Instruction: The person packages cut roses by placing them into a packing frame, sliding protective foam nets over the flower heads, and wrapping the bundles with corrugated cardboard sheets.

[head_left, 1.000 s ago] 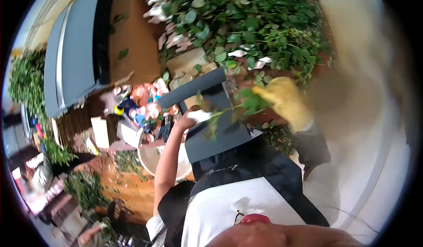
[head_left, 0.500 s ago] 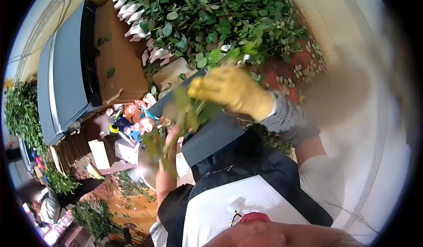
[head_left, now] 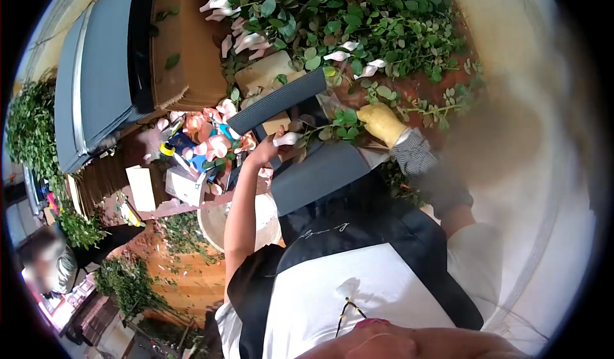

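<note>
The left hand (head_left: 263, 152) is stretched forward, fingers clamped at the leafy stem's (head_left: 346, 121) pale head (head_left: 288, 139), above the grey board (head_left: 323, 178); the gloved right hand (head_left: 384, 124) is at its leaves, grip I cannot tell. Apron (head_left: 371, 215) script is unreadable.

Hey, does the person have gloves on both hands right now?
No, the right hand wears a yellow glove, but the left hand shows bare skin.

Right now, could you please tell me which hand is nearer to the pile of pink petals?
Left. The bare left hand is just right of the pink petals; the gloved right hand is farther right, by the leafy flower stem.
</note>
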`<state>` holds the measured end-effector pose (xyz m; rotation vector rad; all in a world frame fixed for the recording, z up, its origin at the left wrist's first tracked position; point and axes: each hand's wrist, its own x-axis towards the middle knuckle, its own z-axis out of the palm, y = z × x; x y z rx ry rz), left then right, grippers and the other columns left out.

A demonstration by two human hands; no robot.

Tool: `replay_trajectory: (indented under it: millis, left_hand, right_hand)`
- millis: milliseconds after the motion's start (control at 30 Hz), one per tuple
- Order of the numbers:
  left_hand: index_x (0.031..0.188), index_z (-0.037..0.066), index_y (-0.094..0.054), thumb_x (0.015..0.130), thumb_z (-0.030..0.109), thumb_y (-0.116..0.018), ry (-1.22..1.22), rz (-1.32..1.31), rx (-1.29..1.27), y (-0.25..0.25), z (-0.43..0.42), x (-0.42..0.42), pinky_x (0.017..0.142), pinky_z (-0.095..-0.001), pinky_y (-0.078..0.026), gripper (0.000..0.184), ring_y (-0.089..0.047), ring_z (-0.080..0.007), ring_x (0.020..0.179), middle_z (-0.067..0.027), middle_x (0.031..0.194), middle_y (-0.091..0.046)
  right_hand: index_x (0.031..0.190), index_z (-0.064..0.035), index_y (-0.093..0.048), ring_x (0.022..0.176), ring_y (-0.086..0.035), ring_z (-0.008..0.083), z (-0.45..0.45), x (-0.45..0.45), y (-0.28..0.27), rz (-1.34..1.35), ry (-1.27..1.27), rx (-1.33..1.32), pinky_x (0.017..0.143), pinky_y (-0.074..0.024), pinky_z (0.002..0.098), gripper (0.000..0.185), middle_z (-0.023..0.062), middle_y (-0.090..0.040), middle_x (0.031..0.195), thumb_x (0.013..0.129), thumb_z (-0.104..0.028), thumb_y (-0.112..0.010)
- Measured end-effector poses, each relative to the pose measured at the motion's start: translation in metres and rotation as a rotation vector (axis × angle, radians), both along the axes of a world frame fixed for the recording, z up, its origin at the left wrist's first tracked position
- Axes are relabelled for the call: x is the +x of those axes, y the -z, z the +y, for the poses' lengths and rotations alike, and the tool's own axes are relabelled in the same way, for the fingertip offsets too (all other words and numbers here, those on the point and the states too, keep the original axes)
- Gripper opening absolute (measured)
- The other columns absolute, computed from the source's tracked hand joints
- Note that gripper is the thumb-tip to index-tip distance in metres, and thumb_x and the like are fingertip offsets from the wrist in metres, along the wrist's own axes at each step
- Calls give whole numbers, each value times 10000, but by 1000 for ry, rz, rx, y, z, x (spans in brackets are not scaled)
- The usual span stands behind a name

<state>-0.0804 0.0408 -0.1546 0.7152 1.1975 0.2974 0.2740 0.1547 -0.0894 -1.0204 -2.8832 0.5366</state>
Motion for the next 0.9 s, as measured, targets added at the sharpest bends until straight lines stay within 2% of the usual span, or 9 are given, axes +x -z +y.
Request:
replay_trajectory:
  millis: [100,200,267,400,433,533,567,800,900]
  left_hand:
    - [1368,28,-567,1047,528,-449,30,187,488,-4,-13,4,955,-336,-490,606,-649,-226,1052,-138,1206,-670]
    - [1331,12,-587,986,350,-624,115,191,440,-2,-17,2,1027,-349,-448,484,-607,-261,1159,-158,1279,-636]
    - [1266,-13,-623,903,243,-713,121,155,553,48,-26,-6,1008,-354,-458,453,-602,-295,1166,-168,1235,-647]
    - [1076,-46,-704,830,193,-764,325,419,788,2,-22,16,940,-356,-492,348,-631,-319,1039,-191,1235,-602]
    - [1071,-7,-723,802,161,-780,227,392,608,-4,-25,20,920,-409,-503,322,-602,-356,1064,-196,1135,-615]
    - [1120,8,-709,804,151,-778,208,481,839,8,-33,23,894,-397,-516,353,-611,-347,1059,-195,1155,-603]
    - [1131,15,-700,842,121,-747,-6,380,738,-2,-34,32,885,-372,-512,312,-613,-328,1046,-178,1149,-600]
    - [1324,69,-624,929,26,-631,174,107,638,-3,-40,-2,973,-341,-484,397,-586,-298,1139,-151,1215,-582]
    - [1332,65,-609,898,-7,-612,143,113,592,-17,-38,3,1009,-366,-465,440,-553,-313,1210,-153,1249,-570]
  right_hand:
    - [800,-72,-642,787,-643,353,-8,-4,21,-35,58,40,708,-507,473,59,128,-640,785,748,-94,-624]
    - [736,-125,-677,723,-656,325,-19,-6,31,126,68,170,652,-514,457,89,100,-649,723,771,-154,-600]
    - [901,-113,-661,886,-646,344,-20,-5,37,-77,84,-10,729,-501,485,195,106,-665,879,707,-116,-671]
    - [1150,-91,-634,1050,-613,349,-30,14,60,49,237,-71,916,-471,475,458,134,-664,1080,700,-117,-716]
    - [1222,-86,-624,1079,-605,350,-35,16,66,157,275,31,975,-456,468,536,142,-661,1133,697,-115,-729]
    - [1331,-101,-583,1150,-579,347,-50,16,28,140,534,64,1063,-411,462,676,146,-638,1231,678,-99,-757]
    - [1315,-92,-591,1187,-564,366,-54,15,17,177,562,29,1062,-411,489,665,150,-630,1259,672,-66,-757]
    - [1281,-66,-602,1223,-554,349,-43,31,44,237,515,-206,1070,-405,477,546,130,-635,1258,748,-51,-717]
    - [1211,-83,-627,1155,-591,330,-23,35,45,91,343,-99,1037,-425,457,507,128,-657,1195,715,-68,-728]
